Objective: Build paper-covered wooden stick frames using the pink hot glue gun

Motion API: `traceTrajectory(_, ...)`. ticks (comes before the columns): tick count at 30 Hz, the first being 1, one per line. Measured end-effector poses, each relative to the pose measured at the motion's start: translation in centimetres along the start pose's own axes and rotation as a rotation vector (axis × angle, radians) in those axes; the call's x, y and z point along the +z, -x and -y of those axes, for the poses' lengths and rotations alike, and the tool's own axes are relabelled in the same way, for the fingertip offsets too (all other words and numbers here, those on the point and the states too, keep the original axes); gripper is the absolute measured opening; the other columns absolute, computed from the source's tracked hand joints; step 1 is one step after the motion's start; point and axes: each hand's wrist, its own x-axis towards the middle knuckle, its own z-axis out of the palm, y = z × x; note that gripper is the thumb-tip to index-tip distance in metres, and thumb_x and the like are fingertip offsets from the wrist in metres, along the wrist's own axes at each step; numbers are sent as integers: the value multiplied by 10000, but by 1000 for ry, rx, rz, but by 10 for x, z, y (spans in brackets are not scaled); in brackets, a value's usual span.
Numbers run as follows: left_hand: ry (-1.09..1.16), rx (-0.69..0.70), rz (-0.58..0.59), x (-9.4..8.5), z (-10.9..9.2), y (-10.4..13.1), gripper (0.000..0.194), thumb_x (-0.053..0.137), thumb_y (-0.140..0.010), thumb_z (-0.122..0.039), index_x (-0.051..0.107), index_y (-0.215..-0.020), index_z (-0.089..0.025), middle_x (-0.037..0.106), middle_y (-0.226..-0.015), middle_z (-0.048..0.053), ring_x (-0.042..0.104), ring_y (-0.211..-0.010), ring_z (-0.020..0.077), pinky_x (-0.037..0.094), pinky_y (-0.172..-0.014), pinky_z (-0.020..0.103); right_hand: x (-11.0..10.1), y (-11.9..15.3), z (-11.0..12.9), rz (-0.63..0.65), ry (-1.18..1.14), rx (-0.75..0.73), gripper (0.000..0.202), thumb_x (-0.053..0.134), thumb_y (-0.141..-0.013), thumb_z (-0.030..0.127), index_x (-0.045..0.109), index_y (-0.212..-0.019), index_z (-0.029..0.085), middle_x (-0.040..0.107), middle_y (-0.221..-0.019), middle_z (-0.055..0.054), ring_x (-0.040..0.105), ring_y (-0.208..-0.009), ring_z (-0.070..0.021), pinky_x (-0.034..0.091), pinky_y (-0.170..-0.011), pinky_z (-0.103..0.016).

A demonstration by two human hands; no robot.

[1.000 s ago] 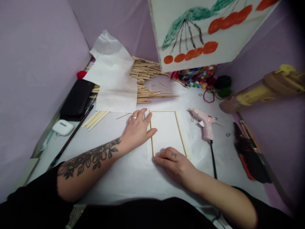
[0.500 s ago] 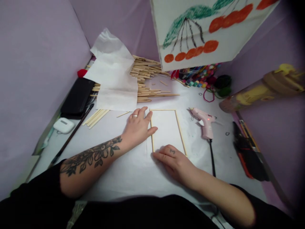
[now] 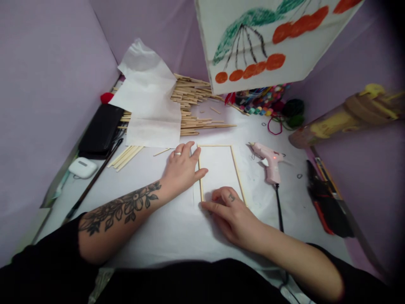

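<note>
Frame (image 3: 201, 188) lies on paper (image 3: 218, 169), its left stick steadied, apparently, by the loosely spread left hand (image 3: 182, 171). Curled fingers of the right hand (image 3: 232, 215) meet that stick's near end, grip unclear; the glue gun (image 3: 272, 169) lies rightward, seemingly for easy reach.

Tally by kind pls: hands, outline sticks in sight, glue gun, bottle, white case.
Hands: 2 (left hand, right hand)
Outline sticks: 3 in sight; near side partly hidden, can't tell
Glue gun: 1
Bottle: 1
White case: 1
Total: 8
</note>
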Motion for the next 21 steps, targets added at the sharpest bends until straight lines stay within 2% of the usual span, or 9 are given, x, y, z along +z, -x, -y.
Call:
traceTrajectory(3,-2,3,-7,1,0,0,639,622,-819,-484,488,-1349,-154,379,-1423,168,346,-1258,356,377,-1003,488,-15,-2,4,-19,-91,41,475,440,-777,-21,529,-1200,176,536,-1030,-110,505,-982,-224,491,-839,-394)
traceTrajectory(5,7,7,-12,1,0,-1,636,627,-817,-478,489,-1346,-152,382,-1423,172,345,-1261,358,379,-1002,493,-22,-4,6,13,-104,57,420,437,-777,-19,511,-1143,173,570,-994,-105,518,-949,-219,499,-822,-380)
traceTrajectory(7,22,10,-15,2,0,-1,630,635,-813,-471,496,-1337,-149,382,-1426,172,345,-1263,360,379,-1003,501,-23,-6,7,87,-79,21,383,437,-764,-24,513,-1081,178,606,-983,-100,530,-926,-214,503,-821,-373)
traceTrajectory(9,46,11,-22,0,2,0,630,637,-811,-473,495,-1335,-153,377,-1437,167,350,-1258,361,383,-998,517,-19,-7,4,133,-20,-62,410,438,-740,-30,515,-1087,175,628,-1075,-108,533,-964,-220,500,-854,-389)
traceTrajectory(12,106,21,-89,-5,9,3,586,575,-862,-437,461,-1361,-150,377,-1442,165,371,-1241,343,393,-990,522,-11,-6,-5,69,63,-147,431,442,-716,-29,515,-1090,172,605,-1230,-110,512,-1059,-243,497,-893,-418)
traceTrajectory(15,137,18,-155,-11,17,9,456,480,-919,-328,496,-1327,-124,431,-1401,161,400,-1216,312,397,-1003,493,-6,-4,-17,-55,81,-84,344,445,-738,-21,511,-1016,171,610,-1228,-126,508,-1098,-252,506,-903,-437)
traceTrajectory(18,76,0,-86,-14,18,15,481,524,-896,-313,495,-1327,-101,459,-1392,169,400,-1232,331,400,-1009,506,-5,-5,-25,-104,123,40,378,434,-789,0,494,-1137,136,608,-1224,-163,483,-1184,-277,511,-923,-476)
traceTrajectory(21,-26,27,8,-13,12,19,555,575,-872,-333,462,-1362,-98,395,-1464,172,368,-1289,357,389,-1023,526,-3,-5,-28,-64,153,59,505,424,-809,14,423,-1305,108,584,-1278,-172,408,-1296,-307,492,-966,-518)
